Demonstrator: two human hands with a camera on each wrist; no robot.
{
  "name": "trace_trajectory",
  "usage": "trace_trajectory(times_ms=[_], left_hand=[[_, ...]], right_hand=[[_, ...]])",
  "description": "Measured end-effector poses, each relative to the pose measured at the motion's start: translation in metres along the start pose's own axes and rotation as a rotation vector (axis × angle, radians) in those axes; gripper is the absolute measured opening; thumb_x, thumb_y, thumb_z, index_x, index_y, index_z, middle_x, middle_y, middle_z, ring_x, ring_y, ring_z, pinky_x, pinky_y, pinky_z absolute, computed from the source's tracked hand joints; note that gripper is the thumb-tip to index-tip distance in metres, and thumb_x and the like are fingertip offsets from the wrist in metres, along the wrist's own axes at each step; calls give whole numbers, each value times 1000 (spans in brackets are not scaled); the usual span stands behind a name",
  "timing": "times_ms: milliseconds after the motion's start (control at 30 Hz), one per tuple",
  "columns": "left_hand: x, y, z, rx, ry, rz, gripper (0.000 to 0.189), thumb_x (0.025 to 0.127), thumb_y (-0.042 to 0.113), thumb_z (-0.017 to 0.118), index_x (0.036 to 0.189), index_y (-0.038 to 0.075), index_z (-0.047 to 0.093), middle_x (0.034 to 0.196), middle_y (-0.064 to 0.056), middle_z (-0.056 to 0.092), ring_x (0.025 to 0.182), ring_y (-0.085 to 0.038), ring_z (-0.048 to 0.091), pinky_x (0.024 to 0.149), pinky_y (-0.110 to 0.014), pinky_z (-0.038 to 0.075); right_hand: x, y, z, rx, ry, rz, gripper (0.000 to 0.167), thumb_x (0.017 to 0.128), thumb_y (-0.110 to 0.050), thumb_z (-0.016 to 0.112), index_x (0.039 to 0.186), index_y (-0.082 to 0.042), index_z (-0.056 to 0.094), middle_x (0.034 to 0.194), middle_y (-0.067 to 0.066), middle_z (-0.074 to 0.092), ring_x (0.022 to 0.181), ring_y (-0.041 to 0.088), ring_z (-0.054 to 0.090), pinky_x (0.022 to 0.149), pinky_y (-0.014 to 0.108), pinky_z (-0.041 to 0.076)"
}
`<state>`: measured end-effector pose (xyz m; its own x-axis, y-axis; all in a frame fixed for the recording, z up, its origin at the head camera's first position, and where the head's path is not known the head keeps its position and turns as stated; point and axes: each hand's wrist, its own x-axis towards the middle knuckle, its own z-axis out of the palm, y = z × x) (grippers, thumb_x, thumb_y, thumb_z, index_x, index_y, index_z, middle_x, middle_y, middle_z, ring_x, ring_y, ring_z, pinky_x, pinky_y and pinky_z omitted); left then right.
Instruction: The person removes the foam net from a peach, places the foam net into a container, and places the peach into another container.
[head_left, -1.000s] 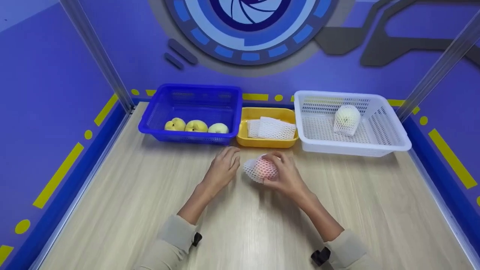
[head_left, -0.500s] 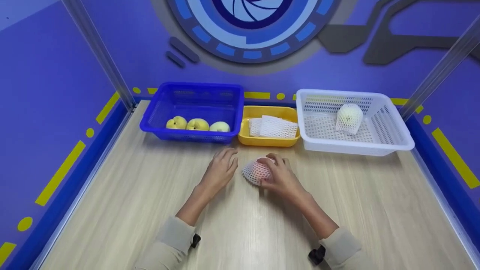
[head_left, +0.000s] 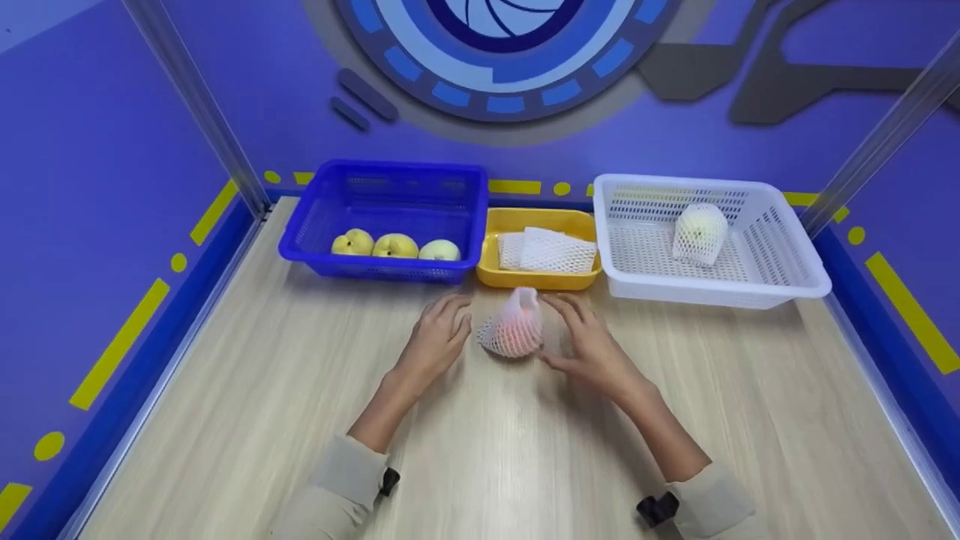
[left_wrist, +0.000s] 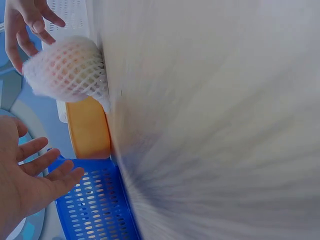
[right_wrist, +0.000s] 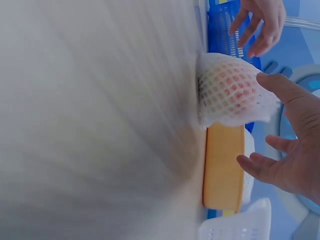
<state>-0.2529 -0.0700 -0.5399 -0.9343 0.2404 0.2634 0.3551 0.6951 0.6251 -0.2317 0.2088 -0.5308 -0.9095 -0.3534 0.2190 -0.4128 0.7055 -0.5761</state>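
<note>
"Standing on the wood-grain table [head_left: 487, 450], what do we have?"

"We have a pinkish round fruit [head_left: 517, 334] inside a white foam-net sleeve [head_left: 526, 297]. The sleeve's narrow, loose end points up, and its mesh flares at the base towards the left hand [head_left: 437, 334]."

"Do we find it gripped?"

"No. The left hand is just beside it, fingers relaxed and holding nothing. The right hand [head_left: 596, 346] is on the other side, thumb and fingers spread wide. It grips nothing either, though we cannot tell whether a fingertip brushes the net."

"How do we expect it to handle?"

"Light, we would judge: springy foam outside, a firmer fruit within that might bruise under a hard squeeze. The net could slip over the skin, so we would cup the fruit around its widest part rather than pinch the thin top, which would probably just fold."

"And behind it?"

"From left to right, we see a blue plastic basket [head_left: 375, 271] with three yellow to pale green fruits [head_left: 395, 245], a yellow tray [head_left: 536, 280] of flat foam nets [head_left: 559, 251], and a white plastic basket [head_left: 712, 292] holding one netted pale fruit [head_left: 701, 231]."
</note>
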Motion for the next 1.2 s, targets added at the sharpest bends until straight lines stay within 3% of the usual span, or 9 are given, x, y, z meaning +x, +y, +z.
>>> trace_trajectory(times_ms=[133, 333, 533, 633, 900, 1200], left_hand=[[-2, -4, -3, -11, 2, -13, 34, 105, 24, 51, 133, 6, 62, 137, -10, 60, 132, -32, 53, 113, -46, 42], [-5, -6, -5, -18, 6, -42, 34, 105, 24, 51, 132, 6, 63, 137, -11, 60, 133, -32, 52, 114, -47, 40], [-5, -3, -1, -11, 12, -20, 34, 105, 24, 52, 131, 5, 63, 136, -11, 61, 133, -32, 51, 115, -46, 39], [-4, -1, 0, 9, 12, 4, 35, 105, 25, 52, 131, 6, 64, 137, -10, 61, 133, -32, 51, 115, -46, 39], [-2, 2, 1, 41, 45, 71, 32, 104, 23, 55, 129, 6, 65, 133, -10, 63, 129, -32, 53, 113, -48, 40], [-5, 2, 2, 56, 43, 99, 33, 103, 23, 56, 129, 5, 65, 134, -11, 63, 130, -32, 54, 113, -48, 40]], right_hand=[[-5, 5, -9, -3, 37, -35, 91, 78, -21, 90, 154, -17, 41, 154, 17, 39, 140, 40, 38, 111, 62, 37], [-8, 4, -14, -17, 14, -20, 88, 81, -25, 88, 155, -18, 40, 157, 17, 36, 144, 39, 34, 113, 62, 36], [3, -2, -11, -43, -13, -40, 84, 82, -23, 86, 154, -16, 44, 156, 16, 41, 144, 39, 37, 113, 60, 36], [12, -5, -7, -86, -41, -46, 81, 86, -29, 82, 156, -18, 42, 159, 15, 38, 147, 40, 33, 116, 62, 31], [41, -11, 4, -275, -92, -219, 80, 91, -46, 73, 157, -16, 39, 164, 14, 32, 151, 40, 26, 121, 62, 19], [69, -9, 12, -337, -270, -340, 87, 89, -59, 70, 161, -29, 31, 168, 3, 24, 155, 33, 15, 121, 65, 12]])
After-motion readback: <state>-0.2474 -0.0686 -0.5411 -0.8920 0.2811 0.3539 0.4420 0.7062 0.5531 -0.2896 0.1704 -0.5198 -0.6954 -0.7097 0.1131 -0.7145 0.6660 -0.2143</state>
